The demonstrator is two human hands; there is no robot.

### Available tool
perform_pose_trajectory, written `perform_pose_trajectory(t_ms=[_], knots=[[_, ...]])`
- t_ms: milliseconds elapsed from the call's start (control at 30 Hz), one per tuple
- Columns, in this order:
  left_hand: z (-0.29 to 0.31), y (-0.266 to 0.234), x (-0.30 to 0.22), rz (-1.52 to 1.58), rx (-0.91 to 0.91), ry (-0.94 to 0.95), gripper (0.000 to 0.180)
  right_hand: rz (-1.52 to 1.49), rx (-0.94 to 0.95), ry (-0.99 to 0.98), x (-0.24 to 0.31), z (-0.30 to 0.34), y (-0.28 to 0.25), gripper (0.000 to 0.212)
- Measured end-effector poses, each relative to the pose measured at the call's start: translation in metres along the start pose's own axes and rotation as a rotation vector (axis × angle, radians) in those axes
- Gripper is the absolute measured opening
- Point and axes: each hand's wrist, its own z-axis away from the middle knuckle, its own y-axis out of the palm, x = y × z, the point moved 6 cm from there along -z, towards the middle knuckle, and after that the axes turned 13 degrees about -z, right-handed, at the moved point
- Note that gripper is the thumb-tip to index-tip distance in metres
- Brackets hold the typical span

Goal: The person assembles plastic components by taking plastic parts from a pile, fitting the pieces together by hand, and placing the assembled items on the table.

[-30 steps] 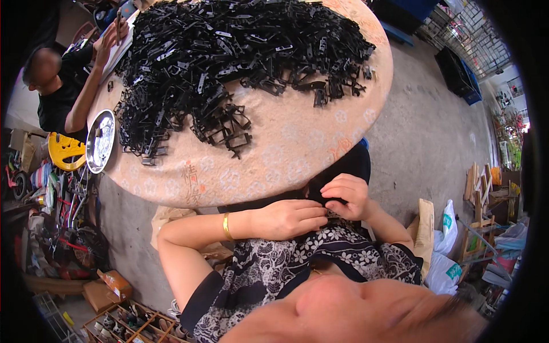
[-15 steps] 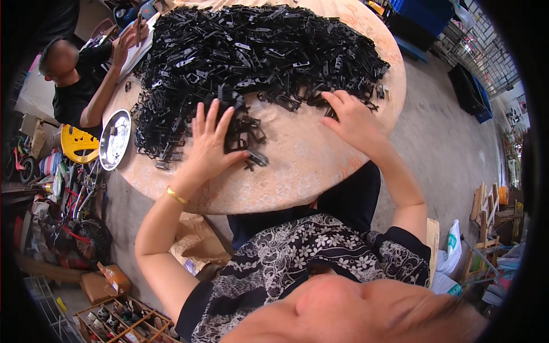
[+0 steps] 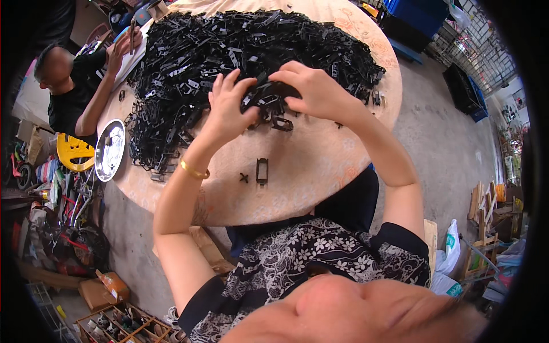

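Note:
A wide heap of small black plastic frame-like pieces (image 3: pixel 189 74) covers the far part of the round table. My left hand (image 3: pixel 229 108) is at the heap's near edge, its fingers spread and curved. Facing it from the right, my right hand (image 3: pixel 314 91) has its fingers bent and thumb apart. Between both hands lies a clump of black pieces (image 3: pixel 269 100); neither hand is closed round one. One rectangular black frame (image 3: pixel 262 171) lies alone nearer to me, beside a small dark cross-shaped bit (image 3: pixel 244 178).
The round table has a pale patterned cloth (image 3: pixel 320 166). A shiny metal tray (image 3: pixel 110 150) sits at its left edge, near a yellow plastic stool (image 3: pixel 74 152). Another person (image 3: pixel 74 91) sits at the far left with raised hands. Dark crates (image 3: pixel 466 91) stand right on the floor.
Both hands have moved closer together, the right one inward and left, with black pieces gathered between them. A single frame and a small bit now lie apart on the cloth.

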Motion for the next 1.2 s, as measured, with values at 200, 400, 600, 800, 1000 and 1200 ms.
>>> perform_pose_trajectory(t_ms=[200,400,600,800,1000,1200], knots=[[0.004,0.004,0.003,0.705,0.148,-0.105,0.050,-0.073,0.106,-0.122,0.010,-0.016,0.029,0.044],[0.014,0.014,0.015,1.078,0.233,-0.263,0.046,-0.013,0.013,-0.230,0.014,-0.006,0.047,0.040],[0.010,0.024,0.018,0.939,0.180,-0.256,0.037,-0.277,-0.061,-0.086,0.005,-0.005,0.038,0.031],[0.015,0.027,0.016,1.178,0.228,-0.385,0.032,-0.300,-0.123,-0.056,-0.012,-0.002,0.032,0.012],[0.016,0.024,0.020,1.053,0.114,-0.355,0.029,-0.231,-0.257,-0.184,0.002,-0.002,0.026,0.018],[0.014,0.002,0.031,0.868,-0.052,-0.368,0.021,-0.197,-0.040,-0.273,0.014,0.001,0.026,0.026]])
